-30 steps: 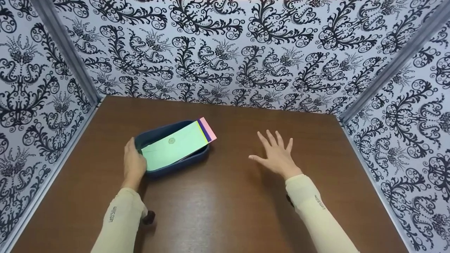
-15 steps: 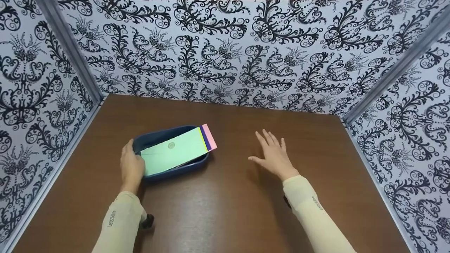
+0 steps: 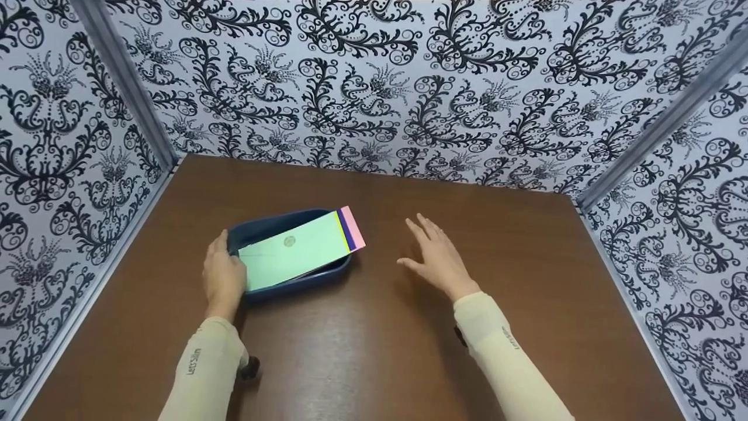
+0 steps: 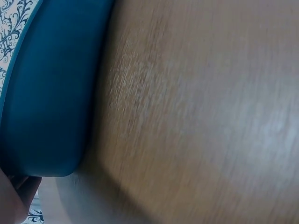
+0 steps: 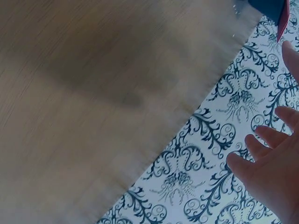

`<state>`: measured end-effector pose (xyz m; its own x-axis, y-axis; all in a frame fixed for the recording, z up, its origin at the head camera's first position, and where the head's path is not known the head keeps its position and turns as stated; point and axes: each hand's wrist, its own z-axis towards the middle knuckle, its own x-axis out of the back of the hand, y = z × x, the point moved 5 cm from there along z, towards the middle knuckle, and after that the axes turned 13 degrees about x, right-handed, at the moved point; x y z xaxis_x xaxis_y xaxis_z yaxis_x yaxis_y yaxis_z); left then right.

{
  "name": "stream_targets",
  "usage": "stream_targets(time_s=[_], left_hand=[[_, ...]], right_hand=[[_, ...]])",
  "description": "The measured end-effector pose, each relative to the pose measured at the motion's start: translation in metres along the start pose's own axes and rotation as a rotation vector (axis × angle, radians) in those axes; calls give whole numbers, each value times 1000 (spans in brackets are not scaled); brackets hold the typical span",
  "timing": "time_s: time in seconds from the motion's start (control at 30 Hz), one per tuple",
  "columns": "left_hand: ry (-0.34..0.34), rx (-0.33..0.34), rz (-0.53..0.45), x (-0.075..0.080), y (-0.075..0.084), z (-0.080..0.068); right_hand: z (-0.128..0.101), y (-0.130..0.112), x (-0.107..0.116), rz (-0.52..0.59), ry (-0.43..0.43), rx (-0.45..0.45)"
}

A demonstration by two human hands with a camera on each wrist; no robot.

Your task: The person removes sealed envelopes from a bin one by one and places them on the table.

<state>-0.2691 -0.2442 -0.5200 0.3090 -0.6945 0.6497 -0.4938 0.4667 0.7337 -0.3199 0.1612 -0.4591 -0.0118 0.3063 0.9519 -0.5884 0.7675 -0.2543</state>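
Blue tray (image 3: 327, 273) sits on brown table (image 3: 374, 339), left of centre. Stack of coloured sheets (image 3: 295, 251) lies across the tray: green on top, with yellow, purple and pink edges showing at the far end, which overhangs the tray's right rim.

Left hand (image 3: 223, 276): grip on the tray's near-left corner, fingers curled round the rim, touching it. Left wrist view shows only the tray's outer wall (image 4: 46, 93) against the table; blurred.

Right hand (image 3: 439, 260): grip loose, fingers spread and straight, holding nothing, raised over the table just right of the tray, apart from the sheets' pink edge. Patterned walls (image 3: 409, 88) enclose the table.
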Motion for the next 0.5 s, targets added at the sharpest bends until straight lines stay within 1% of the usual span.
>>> stream_targets(time_s=[0.2, 0.4, 0.5], left_hand=[[19, -5, 29, 0, 2, 0], [56, -22, 56, 1, 2, -1], [61, -24, 62, 1, 1, -2]], right_hand=[[8, -15, -3, 39, 56, 43], [15, -28, -7, 53, 82, 70], [19, -36, -9, 55, 90, 94]])
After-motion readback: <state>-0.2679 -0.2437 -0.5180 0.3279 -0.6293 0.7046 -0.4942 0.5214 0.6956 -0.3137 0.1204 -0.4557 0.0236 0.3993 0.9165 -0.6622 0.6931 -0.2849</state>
